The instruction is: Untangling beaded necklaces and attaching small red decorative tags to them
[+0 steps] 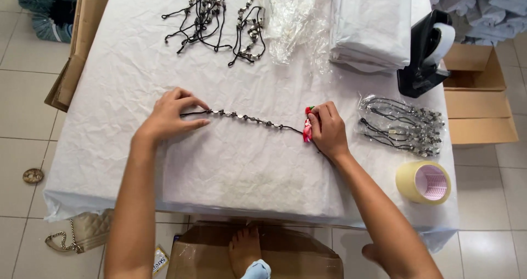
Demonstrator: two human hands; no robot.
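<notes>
Left hand pinched one end of the beaded cord necklace; right hand clamped its other end with a red tag. Necklace lay stretched straight across the white table cover. Straightening step, judged; bagging would need both ends kept taut.

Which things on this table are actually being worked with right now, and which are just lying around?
In hand:
left hand
right hand
beaded cord stretched between them
red tag at its right end

Lying about:
loose cords
bagged cords
tape roll
tape dispenser
folded white stack
</notes>
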